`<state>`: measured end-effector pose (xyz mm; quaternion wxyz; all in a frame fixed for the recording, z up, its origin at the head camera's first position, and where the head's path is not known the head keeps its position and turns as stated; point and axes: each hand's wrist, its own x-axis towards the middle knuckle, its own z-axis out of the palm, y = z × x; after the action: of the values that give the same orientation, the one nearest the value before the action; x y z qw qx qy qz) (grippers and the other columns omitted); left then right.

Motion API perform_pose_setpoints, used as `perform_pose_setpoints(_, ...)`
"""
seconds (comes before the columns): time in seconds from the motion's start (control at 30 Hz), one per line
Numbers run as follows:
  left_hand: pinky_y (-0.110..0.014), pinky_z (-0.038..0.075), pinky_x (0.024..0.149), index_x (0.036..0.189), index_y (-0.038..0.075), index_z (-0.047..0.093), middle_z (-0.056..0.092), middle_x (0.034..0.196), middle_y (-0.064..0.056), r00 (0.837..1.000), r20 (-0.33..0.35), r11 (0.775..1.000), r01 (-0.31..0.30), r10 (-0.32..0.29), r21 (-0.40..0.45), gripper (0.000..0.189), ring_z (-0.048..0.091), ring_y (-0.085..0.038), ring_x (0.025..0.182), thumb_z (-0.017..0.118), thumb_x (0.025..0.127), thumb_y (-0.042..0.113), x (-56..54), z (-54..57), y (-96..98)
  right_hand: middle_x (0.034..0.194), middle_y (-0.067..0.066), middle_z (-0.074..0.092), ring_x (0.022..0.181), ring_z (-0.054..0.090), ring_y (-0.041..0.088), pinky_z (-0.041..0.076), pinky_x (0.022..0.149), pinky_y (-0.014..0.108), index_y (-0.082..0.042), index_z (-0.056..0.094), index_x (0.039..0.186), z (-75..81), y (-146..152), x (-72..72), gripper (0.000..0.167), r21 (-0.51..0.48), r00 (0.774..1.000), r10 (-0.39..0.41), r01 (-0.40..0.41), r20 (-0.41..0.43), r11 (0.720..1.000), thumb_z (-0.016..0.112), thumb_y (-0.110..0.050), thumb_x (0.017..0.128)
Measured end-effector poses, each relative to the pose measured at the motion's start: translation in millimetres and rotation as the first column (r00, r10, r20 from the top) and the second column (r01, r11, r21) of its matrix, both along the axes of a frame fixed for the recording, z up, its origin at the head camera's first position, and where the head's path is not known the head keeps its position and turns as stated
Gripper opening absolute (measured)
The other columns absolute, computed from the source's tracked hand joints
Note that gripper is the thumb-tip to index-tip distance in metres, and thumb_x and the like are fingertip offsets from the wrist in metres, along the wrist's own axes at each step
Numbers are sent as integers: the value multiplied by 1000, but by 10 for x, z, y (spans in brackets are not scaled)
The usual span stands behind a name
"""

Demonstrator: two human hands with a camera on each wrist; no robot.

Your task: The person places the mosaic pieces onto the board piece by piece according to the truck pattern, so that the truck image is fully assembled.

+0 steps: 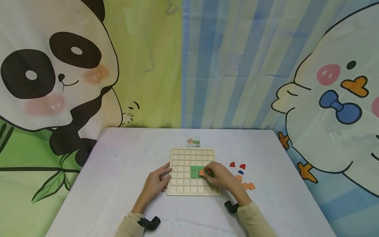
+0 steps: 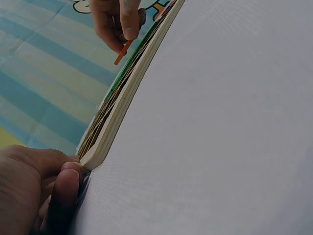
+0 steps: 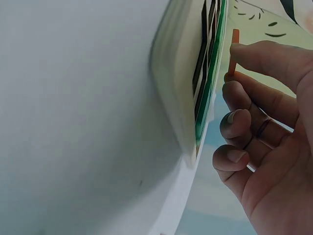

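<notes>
A pale wooden grid board (image 1: 179, 189) lies on the table, with green tiles (image 1: 193, 171) set in its middle and right cells. At its left edge, my left hand (image 1: 155, 180) holds the board; thumb and finger meet at a corner in the left wrist view. Between thumb and forefinger, my right hand (image 1: 219, 176) pinches a small orange tile (image 3: 234, 51) just above the green ones. That hand hides part of the board's right side. In the right wrist view the orange tile is edge-on and apart from the board.
Right of the board lie red quarter-round pieces (image 1: 242, 166), a blue half-round piece (image 1: 240, 172), an orange square (image 1: 239, 178) and a longer orange piece (image 1: 248, 186). A small picture card (image 1: 193, 141) sits behind the board. Cartoon curtains (image 1: 219, 65) hang beyond the white table (image 1: 133, 144).
</notes>
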<state>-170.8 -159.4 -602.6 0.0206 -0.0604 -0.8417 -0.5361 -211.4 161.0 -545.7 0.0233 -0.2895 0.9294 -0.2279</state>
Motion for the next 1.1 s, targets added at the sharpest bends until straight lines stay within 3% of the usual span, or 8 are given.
perform_pose_setpoints(0.43, -25, 52, 43, 136, 9, 73, 58, 159, -1, 1000, 9, 1000, -2, 2, 15, 39, 60, -10, 47, 74, 98, 6, -1, 3, -4, 89, -1, 65, 76, 51, 8, 45, 67, 21, -11, 77, 107, -21, -318, -32, 13, 0, 996, 81, -81, -31, 997, 77, -20, 97)
perform_pose_setpoints(1.1, -26, 52, 43, 137, 8, 72, 58, 159, -2, 1000, 3, 1000, 17, -17, 14, 38, 59, -10, 47, 73, 99, 7, -1, 10, -8, 96, -4, 68, 77, 52, 4, 48, 68, 19, -13, 76, 114, 16, -585, -12, 19, 94, 996, 86, -86, -4, 992, 76, -26, 99)
